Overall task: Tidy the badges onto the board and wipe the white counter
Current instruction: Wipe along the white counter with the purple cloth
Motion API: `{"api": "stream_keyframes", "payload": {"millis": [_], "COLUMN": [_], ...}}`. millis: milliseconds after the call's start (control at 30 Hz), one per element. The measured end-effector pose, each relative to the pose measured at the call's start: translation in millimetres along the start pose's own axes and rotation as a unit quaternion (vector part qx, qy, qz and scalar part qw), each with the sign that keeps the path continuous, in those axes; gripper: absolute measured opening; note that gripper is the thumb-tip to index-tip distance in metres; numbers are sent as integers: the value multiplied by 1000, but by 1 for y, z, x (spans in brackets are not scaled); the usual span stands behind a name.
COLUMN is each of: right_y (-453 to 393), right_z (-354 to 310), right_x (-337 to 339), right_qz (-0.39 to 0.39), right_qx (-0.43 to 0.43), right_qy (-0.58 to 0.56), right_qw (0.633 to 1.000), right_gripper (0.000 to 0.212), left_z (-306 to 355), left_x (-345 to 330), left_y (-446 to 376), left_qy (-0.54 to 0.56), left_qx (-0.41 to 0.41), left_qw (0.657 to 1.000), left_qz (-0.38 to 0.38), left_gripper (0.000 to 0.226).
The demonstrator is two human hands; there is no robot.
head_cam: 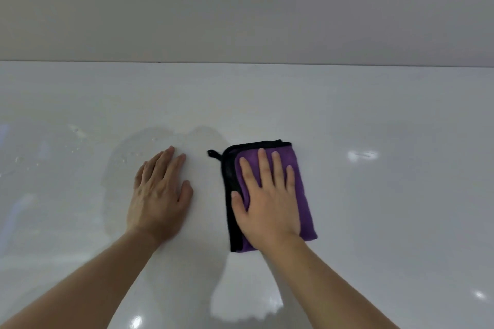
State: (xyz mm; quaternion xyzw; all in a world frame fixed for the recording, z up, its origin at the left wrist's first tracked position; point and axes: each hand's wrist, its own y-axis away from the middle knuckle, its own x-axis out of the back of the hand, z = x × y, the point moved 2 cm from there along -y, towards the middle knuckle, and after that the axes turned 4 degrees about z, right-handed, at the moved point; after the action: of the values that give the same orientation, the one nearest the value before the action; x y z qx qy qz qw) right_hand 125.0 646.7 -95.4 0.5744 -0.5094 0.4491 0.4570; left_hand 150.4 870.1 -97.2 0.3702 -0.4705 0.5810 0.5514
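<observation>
One folded purple microfibre cloth with black edging (302, 200) lies flat on the glossy white surface (387, 195), right of centre and slightly turned, its long side running away from the person. It is a soft, napped rectangle, with the black binding showing along its far and left edges and a small black hanging loop (213, 153) sticking out from its far-left corner onto the surface. The right hand (267, 203) lies palm-down on top of the cloth, fingers (263, 165) straight and a little spread, the tips short of the cloth's far edge and the thumb resting on the black left border; nothing is gripped, the cloth is only pressed. Just left of the cloth, apart from it, the left hand (159, 195) rests flat on the bare surface, fingers straight and close together, holding nothing. Around and beyond that hand the surface carries a wet film with scattered droplets (125, 157), and bright lamp reflections show on the shiny top. A plain grey wall (240, 8) rises behind the far edge.
</observation>
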Motion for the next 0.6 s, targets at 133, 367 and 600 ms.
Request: {"api": "stream_keyframes", "payload": {"millis": [133, 367, 600], "right_y": [8, 15, 30], "right_z": [-37, -24, 37], "right_x": [-8, -9, 0], "right_qz": [-8, 9, 27], "right_qx": [24, 39, -13], "right_qy": [6, -21, -13], "right_qw": [1000, 999, 999], "right_gripper": [72, 71, 73], "left_z": [1, 0, 0], "left_x": [1, 1, 3], "left_y": [-1, 2, 4], "left_qy": [17, 40, 30], "left_qx": [4, 10, 5], "left_qw": [1000, 999, 999], "left_qz": [6, 19, 11], "left_gripper": [60, 58, 56]}}
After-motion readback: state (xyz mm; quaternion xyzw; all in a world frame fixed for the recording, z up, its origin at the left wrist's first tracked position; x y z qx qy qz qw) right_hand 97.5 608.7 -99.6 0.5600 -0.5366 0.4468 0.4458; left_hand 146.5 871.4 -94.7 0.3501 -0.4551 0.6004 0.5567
